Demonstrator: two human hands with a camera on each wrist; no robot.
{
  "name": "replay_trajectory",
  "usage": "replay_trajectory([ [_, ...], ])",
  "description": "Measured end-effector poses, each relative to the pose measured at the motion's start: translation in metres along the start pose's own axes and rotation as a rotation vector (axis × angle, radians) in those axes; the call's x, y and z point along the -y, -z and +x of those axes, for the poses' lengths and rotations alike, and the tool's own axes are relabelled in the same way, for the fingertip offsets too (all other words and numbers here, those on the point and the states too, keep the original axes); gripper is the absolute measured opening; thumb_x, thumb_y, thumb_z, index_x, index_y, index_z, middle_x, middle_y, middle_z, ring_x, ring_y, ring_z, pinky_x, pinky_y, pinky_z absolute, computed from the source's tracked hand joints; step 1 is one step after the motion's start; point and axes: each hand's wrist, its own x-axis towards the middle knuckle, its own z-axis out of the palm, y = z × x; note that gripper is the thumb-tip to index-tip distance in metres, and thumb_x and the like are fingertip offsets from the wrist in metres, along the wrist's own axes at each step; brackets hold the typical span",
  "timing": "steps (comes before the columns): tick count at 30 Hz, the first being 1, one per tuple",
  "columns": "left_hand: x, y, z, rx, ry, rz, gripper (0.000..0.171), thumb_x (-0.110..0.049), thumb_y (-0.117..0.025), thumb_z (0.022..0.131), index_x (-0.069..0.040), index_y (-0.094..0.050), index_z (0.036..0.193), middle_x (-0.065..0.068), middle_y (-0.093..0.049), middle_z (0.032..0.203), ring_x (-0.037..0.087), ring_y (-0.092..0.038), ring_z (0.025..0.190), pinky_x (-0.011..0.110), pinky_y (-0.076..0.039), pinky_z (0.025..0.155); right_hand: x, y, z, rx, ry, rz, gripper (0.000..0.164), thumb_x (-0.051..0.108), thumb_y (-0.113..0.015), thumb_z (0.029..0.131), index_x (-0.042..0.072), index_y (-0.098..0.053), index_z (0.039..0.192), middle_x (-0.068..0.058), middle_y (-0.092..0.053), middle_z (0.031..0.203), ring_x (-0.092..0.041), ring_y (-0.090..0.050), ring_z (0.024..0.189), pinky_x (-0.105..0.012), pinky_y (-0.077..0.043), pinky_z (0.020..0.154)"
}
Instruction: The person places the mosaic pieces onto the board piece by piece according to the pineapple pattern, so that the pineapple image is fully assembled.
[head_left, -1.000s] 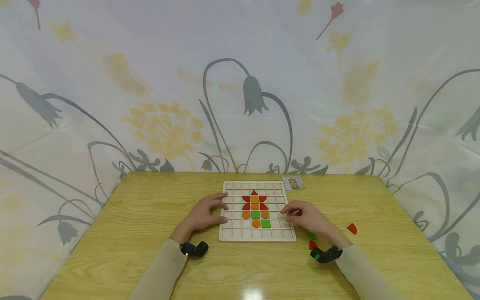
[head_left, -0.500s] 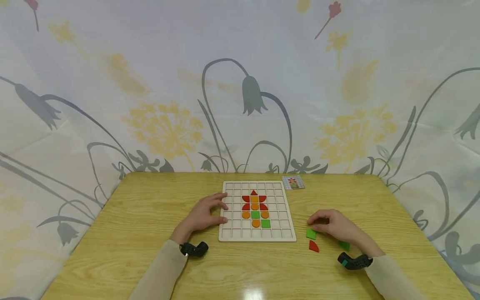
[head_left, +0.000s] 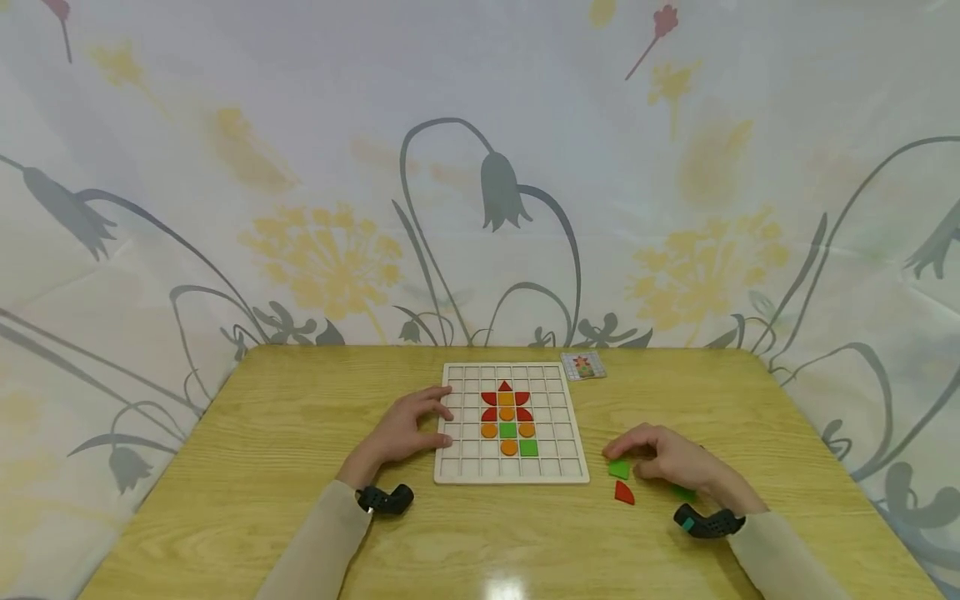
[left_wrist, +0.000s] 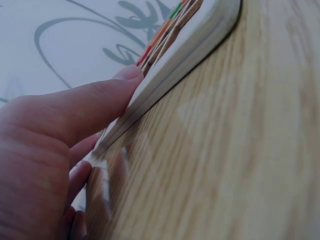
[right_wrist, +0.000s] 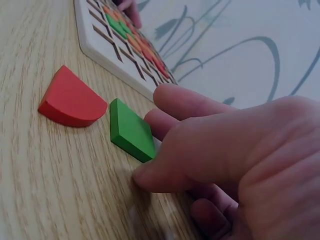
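Note:
A white gridded board (head_left: 465, 471) lies on the table, with red, orange and green flat tiles set in its middle cells. My left hand (head_left: 401, 427) rests at the board's left edge, fingers spread and lightly bent. In the left wrist view, the thumb (left_wrist: 105, 97) touches the board's rim (left_wrist: 170, 75). To the right of the board, my right hand (head_left: 671, 458) is low over a green square tile (head_left: 618, 469), its fingers bent around the tile's far side. The thumb (right_wrist: 155, 172) is by the tile's near corner. A red quarter-circle tile (right_wrist: 72, 97) lies beside it.
A small picture card (head_left: 583, 366) with a flower pattern lies beyond the board's top right corner. Another green piece (head_left: 682, 492) is partly hidden under my right wrist. A flower-patterned cloth (head_left: 337, 167) hangs behind the wooden table (head_left: 315, 375).
My right hand has drawn back from the board's right edge to the loose tiles and come down around the green square, which has turned slightly. The left hand has stayed in place.

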Motion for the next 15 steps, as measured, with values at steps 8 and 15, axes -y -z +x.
replay_trajectory([
  [8, 0.0009, 0.0, -0.0011, -0.004, -0.009, -0.011, 0.025, -0.032, -0.079, 0.086, -0.016, -0.071, 0.104, 0.01, -0.047, 0.15, 0.035, -0.04, 0.14, 0.058, -0.032, 0.111, -0.0011, -0.0009, 0.0011, -0.016, 0.006, -0.039, 0.026, -0.007, -0.067, 0.083, 0.0, -0.073, 0.108, -0.016, -0.065, 0.121, -0.001, -0.053, 0.111, -0.019, -0.045, 0.092],
  [15, 0.0018, -0.0005, -0.0006, -0.005, -0.011, -0.009, 0.026, -0.032, -0.08, 0.085, -0.016, -0.071, 0.104, 0.01, -0.048, 0.15, 0.034, -0.04, 0.14, 0.057, -0.032, 0.111, -0.0004, -0.0021, 0.0011, -0.007, 0.064, -0.052, 0.026, -0.006, -0.068, 0.084, 0.001, -0.074, 0.108, -0.012, -0.067, 0.117, -0.005, -0.052, 0.109, -0.021, -0.045, 0.091],
])
